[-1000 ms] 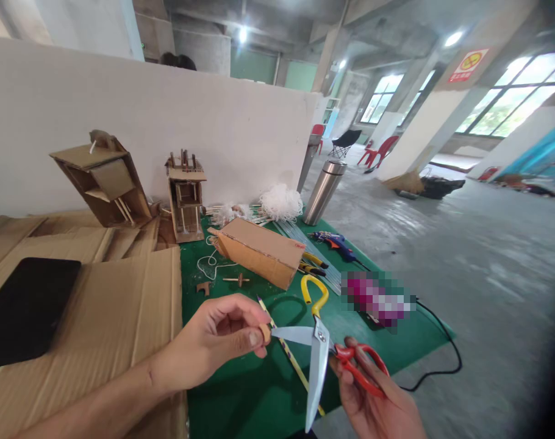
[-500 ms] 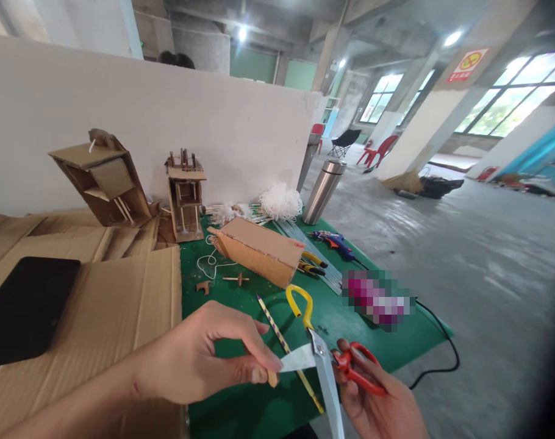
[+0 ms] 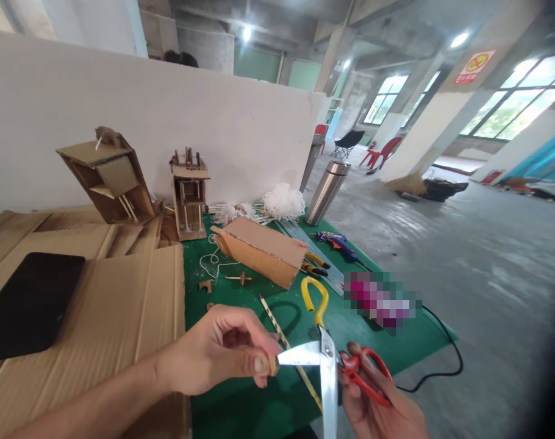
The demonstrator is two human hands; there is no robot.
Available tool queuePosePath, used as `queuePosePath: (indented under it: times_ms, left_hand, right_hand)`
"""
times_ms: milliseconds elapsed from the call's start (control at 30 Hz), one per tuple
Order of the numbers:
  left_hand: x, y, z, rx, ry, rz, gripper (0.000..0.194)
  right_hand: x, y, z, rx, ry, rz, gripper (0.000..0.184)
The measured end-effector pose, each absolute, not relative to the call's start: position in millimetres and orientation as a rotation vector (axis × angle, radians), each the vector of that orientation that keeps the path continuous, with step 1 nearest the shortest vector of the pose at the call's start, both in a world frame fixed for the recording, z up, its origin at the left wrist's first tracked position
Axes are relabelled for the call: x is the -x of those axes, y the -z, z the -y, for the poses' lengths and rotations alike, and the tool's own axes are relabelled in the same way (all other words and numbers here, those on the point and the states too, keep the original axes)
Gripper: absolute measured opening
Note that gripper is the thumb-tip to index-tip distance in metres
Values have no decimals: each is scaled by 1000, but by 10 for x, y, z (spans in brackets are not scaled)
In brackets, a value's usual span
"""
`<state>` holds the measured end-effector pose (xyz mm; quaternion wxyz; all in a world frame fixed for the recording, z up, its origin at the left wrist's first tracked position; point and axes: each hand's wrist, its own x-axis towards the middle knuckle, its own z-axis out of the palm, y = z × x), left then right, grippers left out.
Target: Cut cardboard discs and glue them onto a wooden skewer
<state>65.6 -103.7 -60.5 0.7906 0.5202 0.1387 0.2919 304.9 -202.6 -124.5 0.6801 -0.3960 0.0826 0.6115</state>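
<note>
My left hand [image 3: 227, 347] pinches a small brown cardboard piece [image 3: 272, 364] between thumb and fingertips; most of it is hidden. Fingers of my right hand [image 3: 373, 390] are in the red handle of a pair of scissors [image 3: 329, 353], whose other handle is a yellow loop pointing away from me. The scissors' blades are spread wide. One blade's tip is at the cardboard piece, while the other points down toward me. Under the hands lies a yellow patterned pencil [image 3: 277, 329]. Small cut cardboard bits [image 3: 205, 285] and a stick with a brown piece on it [image 3: 243, 278] lie beyond my left hand.
A cardboard box [image 3: 263, 247] lies on the green table [image 3: 245, 408], near pliers [image 3: 316, 262], clear glue sticks and a blue glue gun [image 3: 336, 244]. Behind stand a steel flask [image 3: 327, 192] and two cardboard models [image 3: 188, 195]. Cardboard sheets [image 3: 135, 292] and a black tablet-like slab [image 3: 35, 305] are left.
The scissors have turned slightly, with the yellow loop shifting right and the upper blade levelling out. My left hand has tilted the cardboard piece and moved it a little upward.
</note>
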Motion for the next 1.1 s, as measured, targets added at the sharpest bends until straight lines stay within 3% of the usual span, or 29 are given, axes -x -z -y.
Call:
queuePosePath:
  times_ms: [267, 467, 633, 867, 1000, 1100]
  left_hand:
    - [-737, 596, 1084, -996, -821, -327, 4]
    - [-658, 464, 1017, -1334, -839, -362, 4]
    - [-517, 239, 911, -1814, -678, -327, 15]
    - [-458, 110, 925, -1928, -520, -267, 22]
    - [-544, 209, 986, -1763, -738, -414, 14]
    - [-597, 280, 1001, -1687, -894, -578, 4]
  right_hand:
    - [-3054, 1410, 2126, 785, -1311, -129, 39]
    - [-3031, 1317, 2101, 852, -1325, -119, 38]
    - [-2968, 1194, 2034, 916, -1400, -153, 39]
    - [-2961, 1232, 2021, 883, -1503, -112, 33]
    - [-2963, 1275, 2018, 848, -1454, -46, 28]
    - [-2974, 1311, 2009, 821, -1357, -86, 37]
